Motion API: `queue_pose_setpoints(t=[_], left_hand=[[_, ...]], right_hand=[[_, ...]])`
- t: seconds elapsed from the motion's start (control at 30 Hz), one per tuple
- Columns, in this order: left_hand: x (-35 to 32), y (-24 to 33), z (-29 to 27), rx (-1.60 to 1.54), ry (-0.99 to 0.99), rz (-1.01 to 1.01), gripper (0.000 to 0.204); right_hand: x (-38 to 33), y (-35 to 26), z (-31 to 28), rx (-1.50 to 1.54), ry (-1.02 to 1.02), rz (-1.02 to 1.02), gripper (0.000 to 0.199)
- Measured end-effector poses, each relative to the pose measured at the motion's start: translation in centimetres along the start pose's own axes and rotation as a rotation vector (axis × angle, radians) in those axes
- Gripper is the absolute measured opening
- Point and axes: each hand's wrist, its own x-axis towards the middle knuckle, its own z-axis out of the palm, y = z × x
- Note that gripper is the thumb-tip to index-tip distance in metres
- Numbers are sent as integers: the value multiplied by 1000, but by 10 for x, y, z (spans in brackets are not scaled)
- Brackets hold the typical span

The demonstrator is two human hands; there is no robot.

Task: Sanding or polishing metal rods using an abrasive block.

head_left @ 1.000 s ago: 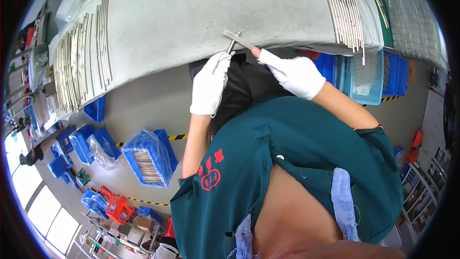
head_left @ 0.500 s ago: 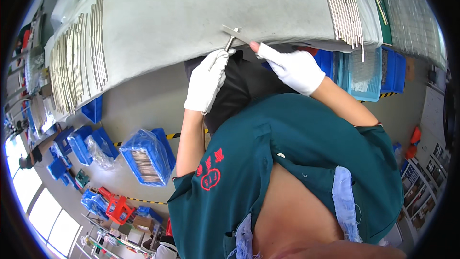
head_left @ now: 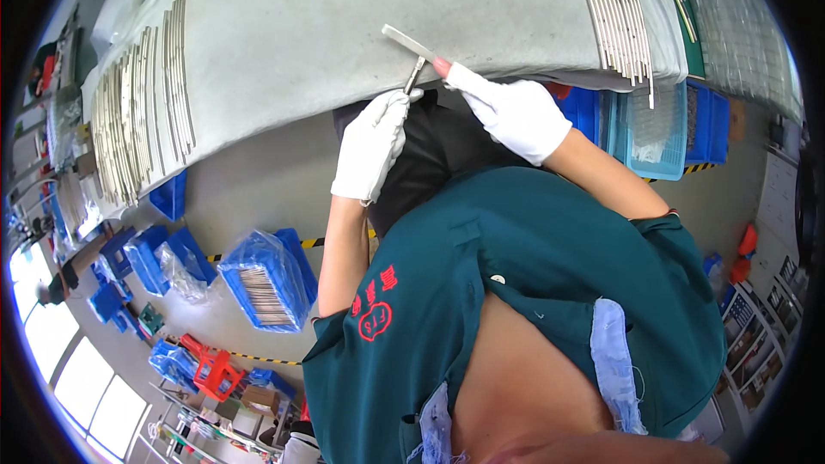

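- In the left gloved hand point(head_left: 371, 146), wrapped by curled fingers: a slim metal rod point(head_left: 413, 77), near the edge of the grey cloth point(head_left: 301, 26).
- In the right hand point(head_left: 520, 120), pinched narrowly: a flat pale strip point(head_left: 406, 40), across the rod's tip (touching or apart, impossible to say).
- Possibly, a slip of the strip, from too loose a pinch.
- Perhaps a scraped bare right fingertip point(head_left: 442, 68), from closeness to the rod.

A broad, pale grey cloth-covered surface point(head_left: 387, 0) is lit brightly and evenly. The flat, pale strip point(head_left: 402, 38) above it is whitened by reflected light. Tall, white rectangular window panes point(head_left: 83, 365) at lower left are overexposed. Straight edges are bent by fisheye distortion; corners are blackened.
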Motion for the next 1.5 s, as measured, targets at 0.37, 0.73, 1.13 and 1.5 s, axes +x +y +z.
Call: queue_pose_setpoints(t=[0.37, 0.73, 1.13, 1.5], left_hand=[[0, -1, 2, -32, -4, 14, 26], [-1, -1, 3, -18, 21, -10, 26], [0, -7, 8, -39, 62, 46, 25], [6, -16, 21, -153, 52, 56, 26]], right_hand=[[13, 4, -9, 258, -212, 199, 45], [7, 3, -5, -7, -95, -50, 51], [16, 4, -6, 253, -132, 170, 43], [-12, 18, -5, -6, -54, 70, 46]])
